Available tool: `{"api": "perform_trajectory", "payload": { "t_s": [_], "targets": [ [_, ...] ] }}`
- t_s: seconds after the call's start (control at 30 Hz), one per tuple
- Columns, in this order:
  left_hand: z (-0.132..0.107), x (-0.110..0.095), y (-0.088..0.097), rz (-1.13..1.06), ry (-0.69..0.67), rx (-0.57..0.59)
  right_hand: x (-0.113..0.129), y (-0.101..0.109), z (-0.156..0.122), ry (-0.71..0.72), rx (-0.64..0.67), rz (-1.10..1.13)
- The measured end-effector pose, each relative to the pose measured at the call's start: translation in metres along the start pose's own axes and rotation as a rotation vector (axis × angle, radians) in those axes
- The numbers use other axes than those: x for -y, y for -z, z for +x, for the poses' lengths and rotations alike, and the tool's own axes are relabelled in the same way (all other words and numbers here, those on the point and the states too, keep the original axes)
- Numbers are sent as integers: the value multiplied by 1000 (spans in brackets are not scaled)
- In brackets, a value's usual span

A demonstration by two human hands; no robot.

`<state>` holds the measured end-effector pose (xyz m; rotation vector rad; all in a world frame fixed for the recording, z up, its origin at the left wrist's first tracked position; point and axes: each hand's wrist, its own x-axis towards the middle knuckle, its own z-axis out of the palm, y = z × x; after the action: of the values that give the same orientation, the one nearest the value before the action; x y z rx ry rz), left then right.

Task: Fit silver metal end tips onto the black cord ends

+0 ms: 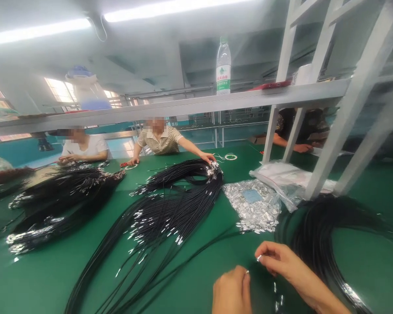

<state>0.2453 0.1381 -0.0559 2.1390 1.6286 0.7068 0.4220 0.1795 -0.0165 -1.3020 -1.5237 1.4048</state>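
My left hand point(232, 290) is closed at the bottom, and a small silver metal tip point(247, 272) shows at its thumb and forefinger. Whether a cord runs from that tip is hidden by the fingers. Just to the right, my right hand point(278, 259) pinches a small silver metal sleeve point(259, 258) between thumb and forefinger. The hands are close but apart. Beyond them lies a pile of silver metal sleeves point(260, 209) on clear plastic. A bundle of black cords point(183, 211) with silver tips spreads to the left. Several silver tips point(277, 292) hang or lie below my right hand.
More black cords lie at far left point(68, 200) and right point(317, 235) on the green table point(196, 279). A white shelf frame point(356, 91) stands at right, its board holding a water bottle point(223, 69). Across the table, a co-worker's hand point(208, 158) touches the middle bundle.
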Motion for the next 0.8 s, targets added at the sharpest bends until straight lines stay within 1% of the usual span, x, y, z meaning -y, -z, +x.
{"api": "perform_trajectory", "payload": {
  "t_s": [0.1, 0.2, 0.27, 0.37, 0.5, 0.6, 0.7, 0.73, 0.8],
  "targets": [
    [0, -6, 8, -14, 19, 56, -3, -5, 0, 9, 62, -9],
    [0, -11, 15, -111, 36, 98, -3, -13, -1, -10, 126, 16],
    [-1, -13, 17, -176, 44, 82, -3, -17, -2, -14, 123, 116],
    [-2, -14, 18, -223, 71, 56, -2, -16, -4, 8, 111, 244],
    [-4, -17, 18, -287, 61, 22, 6, -13, -7, 17, 131, 179],
    [-2, -25, 18, -322, 41, -19, 16, -14, -10, 33, 127, 98],
    [1, -34, 19, -277, 59, -16, 20, -10, -12, 52, 72, 16],
    [2, -36, 20, -244, 75, -6, 19, -7, -12, 55, 29, 5],
    [1, -37, 24, -154, 108, 26, 11, 4, -13, 72, -119, -7]
  ]
}}
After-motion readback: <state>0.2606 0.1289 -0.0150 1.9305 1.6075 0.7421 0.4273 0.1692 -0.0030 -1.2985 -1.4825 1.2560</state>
